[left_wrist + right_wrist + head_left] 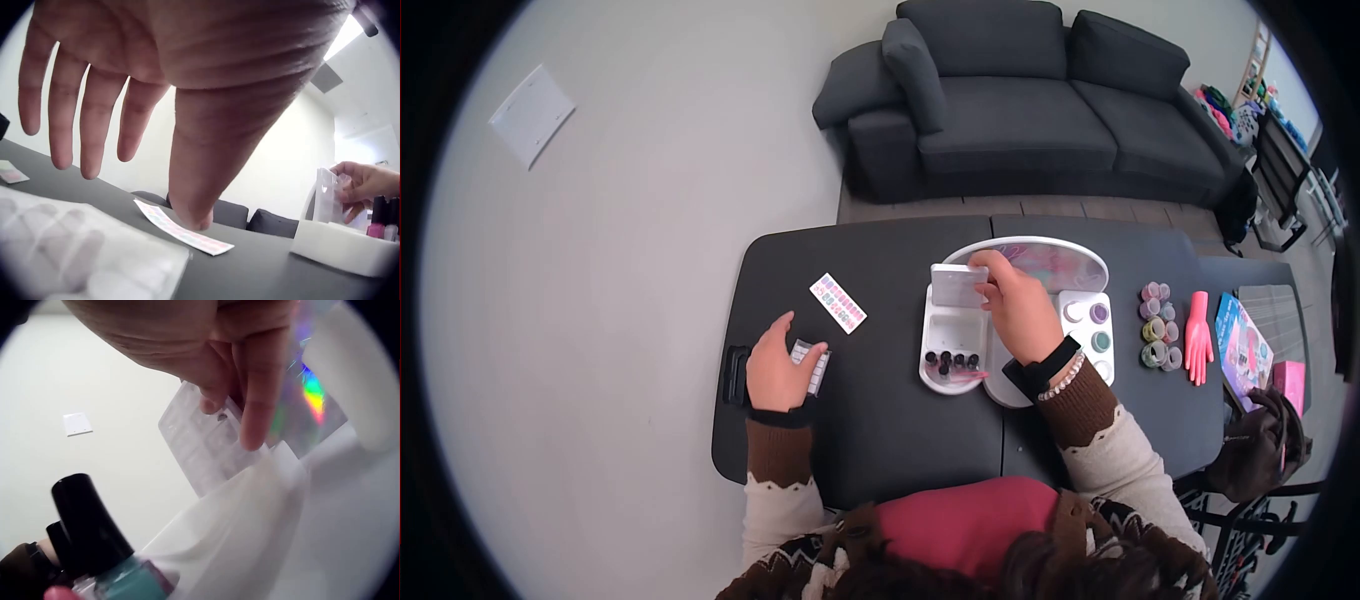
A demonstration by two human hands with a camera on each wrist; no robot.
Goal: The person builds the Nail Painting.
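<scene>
My right hand [1018,305] pinches a clear compartment tray [958,285] by its edge, holding it upright over the left half of the white case [927,350]. In the right wrist view the thumb and fingers grip the tray [203,440]. Small nail polish bottles [945,362] with black caps stand in the case's front compartment; one teal bottle [134,581] shows close up. My left hand [780,368], fingers extended, is over another compartmented case [818,368] at the left. In the left wrist view the hand [131,69] is above that translucent case [94,244], holding nothing.
A nail sticker sheet [838,303] lies between the left hand and the case. Right of the case are several small jars [1153,330], a pink model hand [1198,338] and a blue package [1240,345]. A black object [736,375] sits at the left edge.
</scene>
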